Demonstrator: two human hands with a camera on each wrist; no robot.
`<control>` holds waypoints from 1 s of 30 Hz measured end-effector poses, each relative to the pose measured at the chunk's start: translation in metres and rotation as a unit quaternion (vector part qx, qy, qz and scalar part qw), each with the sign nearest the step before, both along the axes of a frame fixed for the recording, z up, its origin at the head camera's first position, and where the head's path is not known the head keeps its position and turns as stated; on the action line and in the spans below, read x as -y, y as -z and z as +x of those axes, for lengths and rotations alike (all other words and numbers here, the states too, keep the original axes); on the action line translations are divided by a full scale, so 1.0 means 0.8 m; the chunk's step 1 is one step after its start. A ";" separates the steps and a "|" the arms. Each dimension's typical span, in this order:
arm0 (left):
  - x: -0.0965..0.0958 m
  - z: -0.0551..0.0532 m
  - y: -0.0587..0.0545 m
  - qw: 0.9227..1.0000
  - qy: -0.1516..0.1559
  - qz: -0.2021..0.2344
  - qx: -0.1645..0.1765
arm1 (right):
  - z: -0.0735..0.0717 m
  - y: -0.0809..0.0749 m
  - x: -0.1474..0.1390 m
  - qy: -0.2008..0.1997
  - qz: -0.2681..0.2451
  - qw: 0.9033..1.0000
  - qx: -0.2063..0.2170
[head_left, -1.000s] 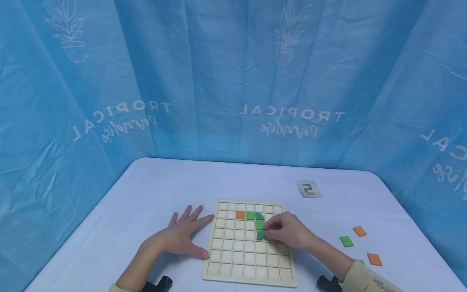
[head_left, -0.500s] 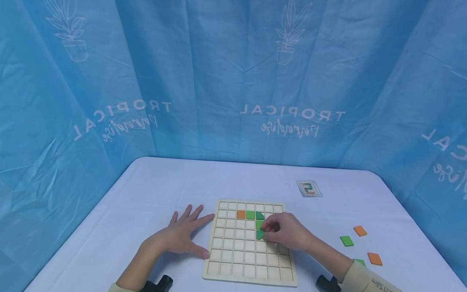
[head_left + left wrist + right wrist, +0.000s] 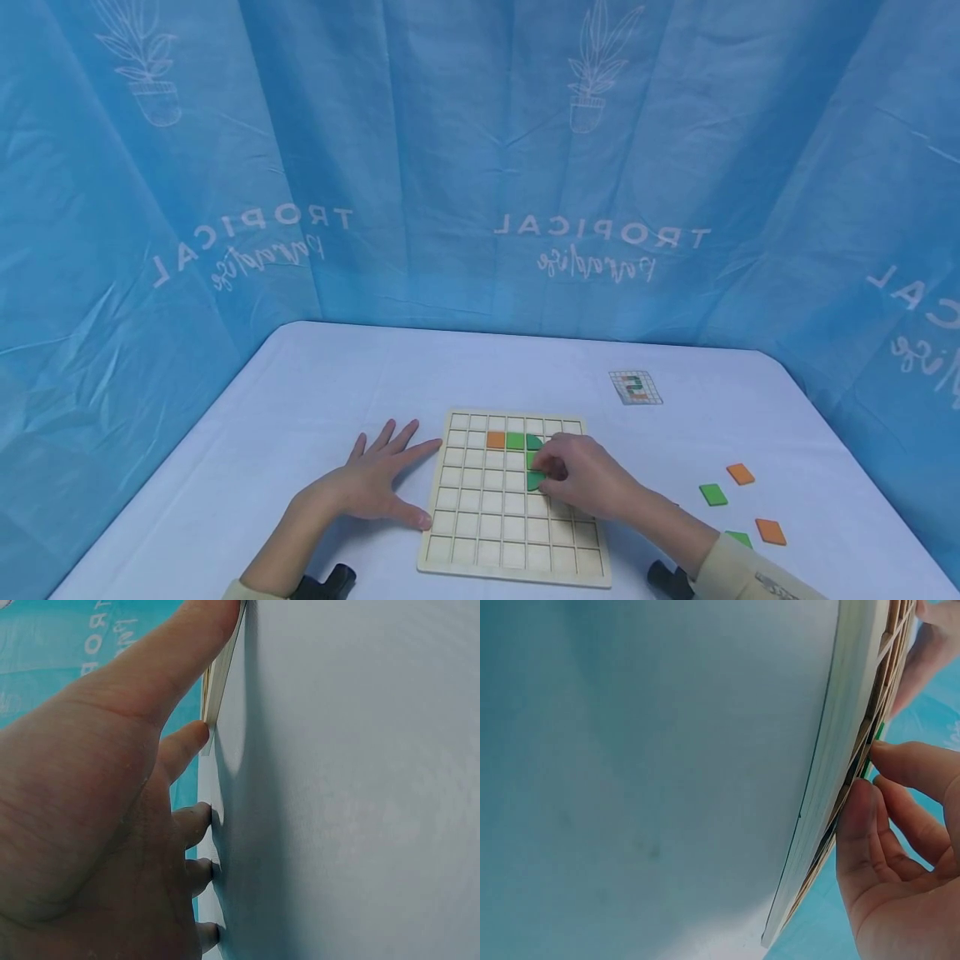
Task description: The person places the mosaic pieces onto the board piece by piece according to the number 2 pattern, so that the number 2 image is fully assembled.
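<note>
A wooden grid board (image 3: 480, 552) lies on the table. Along its second row sit an orange tile (image 3: 496, 440), a light green tile (image 3: 515, 441) and a dark green rounded tile (image 3: 533, 442). Below the rounded one is another light green tile (image 3: 531, 460), then a dark green quarter-round tile (image 3: 535, 481). My right hand (image 3: 581, 475) pinches this lowest tile at its cell with thumb and index finger, and the fingers partly cover it. My left hand (image 3: 375, 482) spreads flat, its thumb (image 3: 214, 622) and index fingertip touching the board's left edge.
Loose orange (image 3: 740, 474) and green tiles (image 3: 713, 495) lie on the white table (image 3: 360, 367) to the right, past my right forearm. A small pattern card (image 3: 636, 388) showing a gridded figure lies behind the board. Blue printed curtains (image 3: 450, 167) surround the table.
My right hand has shifted slightly left over the lowest dark green tile, and its fingers have closed in further over the tile column. The left hand stays put.
</note>
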State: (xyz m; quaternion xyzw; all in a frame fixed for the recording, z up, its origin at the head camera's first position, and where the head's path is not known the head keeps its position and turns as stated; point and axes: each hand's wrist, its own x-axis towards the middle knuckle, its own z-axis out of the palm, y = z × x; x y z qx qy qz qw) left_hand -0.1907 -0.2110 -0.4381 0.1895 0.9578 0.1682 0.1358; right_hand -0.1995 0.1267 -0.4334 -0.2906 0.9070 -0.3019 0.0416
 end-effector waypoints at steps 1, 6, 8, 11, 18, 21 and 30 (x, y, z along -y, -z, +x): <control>0.000 0.000 0.000 1.000 0.000 0.000 0.000 | 0.000 0.000 0.001 -0.001 0.001 1.000 -0.001; -0.001 -0.002 0.000 1.000 -0.002 -0.004 0.002 | -0.003 0.002 0.000 -0.004 0.003 1.000 -0.005; -0.001 -0.002 0.000 1.000 -0.002 -0.004 0.002 | -0.004 0.002 0.000 -0.006 0.003 1.000 -0.010; -0.001 -0.003 0.002 1.000 -0.002 -0.007 0.000 | -0.004 0.002 -0.001 -0.007 0.003 1.000 -0.009; -0.002 -0.002 -0.002 1.000 0.005 0.006 0.000 | -0.005 -0.004 -0.007 0.002 -0.004 0.999 0.039; -0.003 -0.002 -0.004 1.000 0.006 0.008 0.000 | -0.005 -0.006 -0.013 0.010 -0.008 0.999 0.052; -0.003 0.000 -0.003 1.000 -0.002 0.000 0.002 | -0.002 -0.010 -0.040 0.022 -0.036 0.998 0.047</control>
